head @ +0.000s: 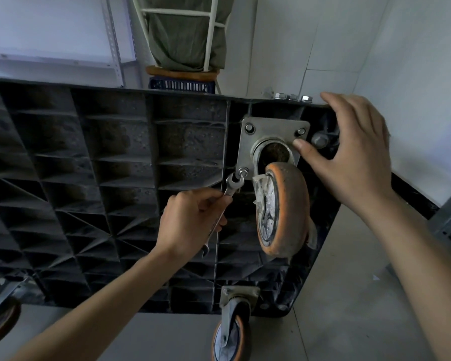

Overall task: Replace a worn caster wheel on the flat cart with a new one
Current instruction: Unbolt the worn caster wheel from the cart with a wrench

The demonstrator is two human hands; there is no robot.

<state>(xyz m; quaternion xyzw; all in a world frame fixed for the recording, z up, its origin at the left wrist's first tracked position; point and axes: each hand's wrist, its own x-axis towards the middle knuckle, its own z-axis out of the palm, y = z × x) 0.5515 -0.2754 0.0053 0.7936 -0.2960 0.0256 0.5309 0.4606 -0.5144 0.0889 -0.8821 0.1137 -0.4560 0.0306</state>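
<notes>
The black flat cart (pixel 110 178) stands on its side, its ribbed underside facing me. A worn orange caster wheel (pixel 284 212) hangs from a steel mounting plate (pixel 268 131) at the cart's upper right corner. My left hand (pixel 193 220) grips a steel wrench (pixel 231 188) whose open jaw sits on the plate's lower-left bolt (pixel 242 171). My right hand (pixel 349 152) rests on the cart's top edge, fingers over it, thumb touching the plate's right side.
Loose nuts and bolts (pixel 292 97) lie on the cart's top edge. A second caster (pixel 232 327) is at the bottom, a third (pixel 0 321) at the lower left. A stool with a blue crate (pixel 182 84) stands behind; a tiled wall is to the right.
</notes>
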